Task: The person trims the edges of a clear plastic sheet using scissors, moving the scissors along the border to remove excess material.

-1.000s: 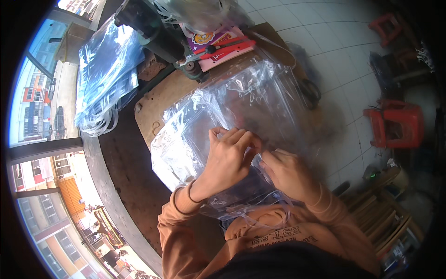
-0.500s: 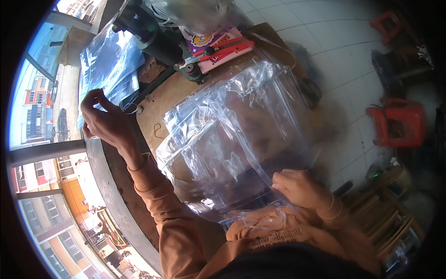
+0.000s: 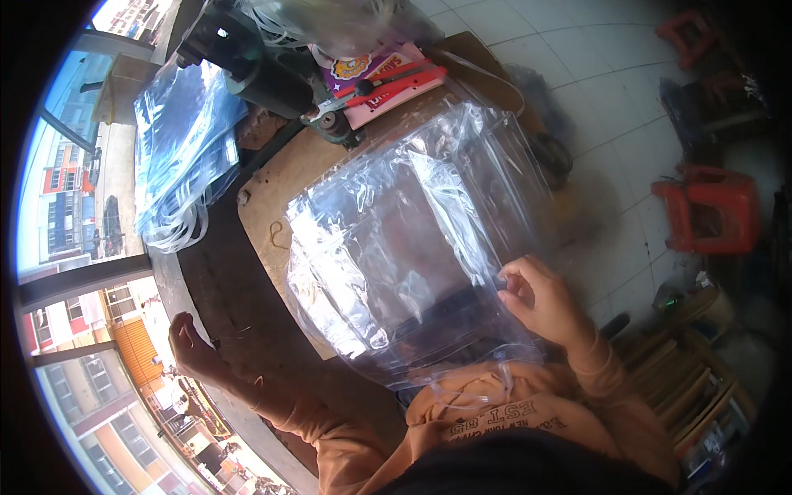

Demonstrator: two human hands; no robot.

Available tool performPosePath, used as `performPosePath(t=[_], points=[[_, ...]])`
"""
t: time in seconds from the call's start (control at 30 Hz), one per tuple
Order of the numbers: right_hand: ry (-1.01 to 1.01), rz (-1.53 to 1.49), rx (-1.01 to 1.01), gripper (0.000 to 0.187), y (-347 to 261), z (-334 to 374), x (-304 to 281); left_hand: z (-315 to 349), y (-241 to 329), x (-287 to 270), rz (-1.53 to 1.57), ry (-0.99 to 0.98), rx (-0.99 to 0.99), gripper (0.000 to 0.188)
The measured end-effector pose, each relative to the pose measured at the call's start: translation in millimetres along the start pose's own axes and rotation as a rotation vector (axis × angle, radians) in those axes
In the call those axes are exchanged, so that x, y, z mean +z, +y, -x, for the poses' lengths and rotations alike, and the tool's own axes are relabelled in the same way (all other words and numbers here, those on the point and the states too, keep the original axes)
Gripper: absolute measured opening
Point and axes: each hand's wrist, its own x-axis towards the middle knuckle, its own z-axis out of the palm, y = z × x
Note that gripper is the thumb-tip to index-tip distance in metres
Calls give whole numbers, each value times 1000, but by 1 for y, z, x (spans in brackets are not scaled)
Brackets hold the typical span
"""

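A large clear plastic bag [image 3: 388, 239] lies over the tan work board and reaches to my lap, its sheets creased and shiny. At its right edge my right hand [image 3: 540, 301] has curled fingers, with thumb and forefinger on the plastic. My left hand [image 3: 194, 351] is off to the left, apart from the bag, above the dark table edge near the window. Its fingertips are pinched together. A thin pale line shows beside them, but what they hold, if anything, is too small to make out.
Beyond the bag stands a dark green machine [image 3: 268, 78]. Left of it lies a stack of clear plastic bags [image 3: 186, 132] with white cords. A red-handled tool [image 3: 392, 87] rests on a pink and purple package [image 3: 371, 66]. Red stools [image 3: 709, 210] stand on the tiled floor.
My left hand has come back toward me from beside the stacked bags. The plastic lies flatter and wider. My right hand has risen slightly along its right edge.
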Motion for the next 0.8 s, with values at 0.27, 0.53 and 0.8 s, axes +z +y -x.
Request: performPosePath(t=[0.27,0.53,0.8], points=[[149,13,-4,12,3,-4,7,48,36,22,-69,-275,-71,21],[178,-24,9,8,7,-7,10,54,63,14,-195,-276,263,28],[181,-47,39,10,6,-8,11,53,74,12,-120,-353,120,23]])
